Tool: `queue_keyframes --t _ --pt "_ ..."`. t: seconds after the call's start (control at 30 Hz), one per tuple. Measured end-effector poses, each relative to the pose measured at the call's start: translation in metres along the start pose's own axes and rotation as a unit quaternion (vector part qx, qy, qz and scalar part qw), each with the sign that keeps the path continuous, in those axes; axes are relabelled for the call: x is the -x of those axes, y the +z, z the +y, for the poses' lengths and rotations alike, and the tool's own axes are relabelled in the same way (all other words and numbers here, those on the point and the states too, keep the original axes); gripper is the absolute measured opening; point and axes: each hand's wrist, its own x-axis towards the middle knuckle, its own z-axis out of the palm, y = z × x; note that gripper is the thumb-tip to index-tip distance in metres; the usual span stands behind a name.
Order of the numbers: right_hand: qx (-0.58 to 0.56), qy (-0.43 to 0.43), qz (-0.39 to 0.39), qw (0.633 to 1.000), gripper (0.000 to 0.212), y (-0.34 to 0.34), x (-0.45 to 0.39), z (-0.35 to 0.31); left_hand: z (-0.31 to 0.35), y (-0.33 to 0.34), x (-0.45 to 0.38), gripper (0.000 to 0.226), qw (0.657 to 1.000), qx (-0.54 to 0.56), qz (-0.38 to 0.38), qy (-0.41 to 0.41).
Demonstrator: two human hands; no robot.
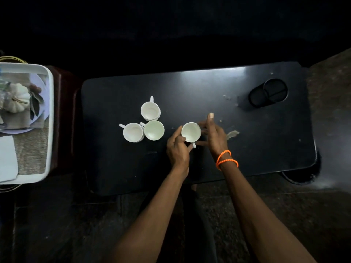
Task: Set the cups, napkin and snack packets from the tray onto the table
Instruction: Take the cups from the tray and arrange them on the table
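From the head camera we see our left hand (177, 149) pinching the handle of a white cup (190, 132) on the black table (209, 88), our right hand (214, 133) open-fingered beside it, three cups (150, 111) clustered left, and the tray (49, 111) farther left holding a napkin (7, 158).

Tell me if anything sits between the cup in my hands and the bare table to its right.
Nothing visible does. The cup sits between your left hand and right hand. The table to its right shows only smudges; the black holder stands farther back, and the three other cups are to the left.
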Motion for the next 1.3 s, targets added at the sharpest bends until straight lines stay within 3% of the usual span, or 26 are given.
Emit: queue_keyframes --t 0.27,0.63,1.0,1.13,1.23,1.3 --pt "-0.060 0.050 0.046 0.996 0.078 -0.024 0.045 0.039 -0.033 -0.026 0.029 0.051 0.998 -0.058 -0.029 0.006" --pt "-0.062 0.045 0.076 0.994 0.072 -0.049 0.065 0.068 -0.068 -0.031 0.046 0.047 0.991 -0.114 -0.071 -0.001" --pt "-0.050 0.043 0.081 0.995 0.067 -0.063 0.065 0.078 -0.084 -0.029 0.051 0.041 0.988 -0.140 -0.060 0.006" --pt "-0.005 0.012 0.129 0.992 0.068 -0.058 0.063 0.072 -0.073 -0.034 0.043 0.033 0.989 -0.146 -0.021 0.013" --pt "0.019 -0.062 0.189 0.980 0.051 -0.045 0.058 0.060 -0.047 -0.043 0.028 0.032 0.997 -0.064 0.033 -0.002" --pt "0.030 -0.114 0.187 0.975 0.049 -0.029 0.053 0.047 -0.025 -0.051 0.018 0.030 0.997 -0.024 0.078 0.001"
